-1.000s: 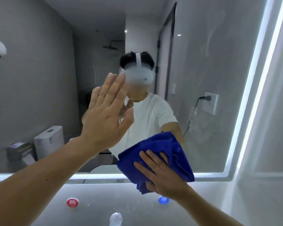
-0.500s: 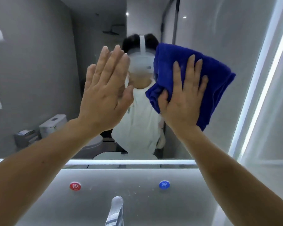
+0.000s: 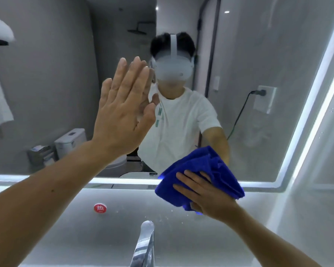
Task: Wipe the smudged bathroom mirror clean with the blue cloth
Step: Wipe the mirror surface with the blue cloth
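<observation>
left hand (image 3: 123, 112) was flat on the mirror (image 3: 56, 74), fingers straight, right hand (image 3: 204, 195) pressed the blue cloth (image 3: 216, 170) at its bottom edge, fingers spread flat

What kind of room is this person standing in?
Most likely a bathroom: the lit mirror reflects a toilet and a shower head, and a chrome tap stands just below it.

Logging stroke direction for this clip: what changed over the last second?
The right hand swept the blue cloth up the mirror, then back down to its lit lower edge, fingers pressing it flat. The left hand stayed flat against the glass.
</observation>
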A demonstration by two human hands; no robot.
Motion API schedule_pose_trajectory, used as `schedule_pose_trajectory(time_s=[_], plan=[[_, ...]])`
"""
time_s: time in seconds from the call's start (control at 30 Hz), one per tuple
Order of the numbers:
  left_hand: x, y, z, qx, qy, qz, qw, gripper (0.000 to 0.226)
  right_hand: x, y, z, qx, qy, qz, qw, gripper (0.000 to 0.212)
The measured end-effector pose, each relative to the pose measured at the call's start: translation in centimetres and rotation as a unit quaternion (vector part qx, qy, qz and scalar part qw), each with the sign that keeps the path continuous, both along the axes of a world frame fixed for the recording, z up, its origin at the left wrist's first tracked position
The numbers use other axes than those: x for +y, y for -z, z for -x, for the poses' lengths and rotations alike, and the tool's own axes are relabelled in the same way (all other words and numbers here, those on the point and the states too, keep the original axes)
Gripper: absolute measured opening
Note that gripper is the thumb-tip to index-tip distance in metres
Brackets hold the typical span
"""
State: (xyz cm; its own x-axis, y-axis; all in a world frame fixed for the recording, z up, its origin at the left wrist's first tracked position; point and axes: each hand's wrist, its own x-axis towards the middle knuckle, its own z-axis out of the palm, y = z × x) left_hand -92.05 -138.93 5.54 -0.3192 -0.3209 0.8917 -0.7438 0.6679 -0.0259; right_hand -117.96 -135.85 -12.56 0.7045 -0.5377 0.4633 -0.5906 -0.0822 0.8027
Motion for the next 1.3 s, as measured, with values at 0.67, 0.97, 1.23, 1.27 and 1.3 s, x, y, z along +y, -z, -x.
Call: schedule_pose_trajectory(time_s=[0.67,0.97,1.23,1.27,1.3], plan=[[-1.6,0.6,-0.1,0.015,-0.011,0.006,1.0,0.064,-3.9,-4.8,-7.5,-0.258,-0.067,0.092,0.959,0.06],[-1.1,1.0,3.5,-0.032,0.024,0.064,0.997,0.062,-0.2,-4.0,2.8,-0.097,-0.049,0.031,0.994,0.053],[-0.8,0.3,6.0,-0.031,0.036,0.077,0.996,0.062,-0.6,-23.9,6.3,-0.418,-0.043,0.286,0.861,0.056],[-0.8,0.2,6.2,-0.03,0.037,0.08,0.996,0.062,-0.7,-24.9,6.1,-0.435,-0.038,0.297,0.849,0.058],[-0.8,0.1,6.3,-0.028,0.038,0.083,0.995,0.062,-0.8,-24.9,5.9,-0.44,-0.034,0.3,0.846,0.059]])
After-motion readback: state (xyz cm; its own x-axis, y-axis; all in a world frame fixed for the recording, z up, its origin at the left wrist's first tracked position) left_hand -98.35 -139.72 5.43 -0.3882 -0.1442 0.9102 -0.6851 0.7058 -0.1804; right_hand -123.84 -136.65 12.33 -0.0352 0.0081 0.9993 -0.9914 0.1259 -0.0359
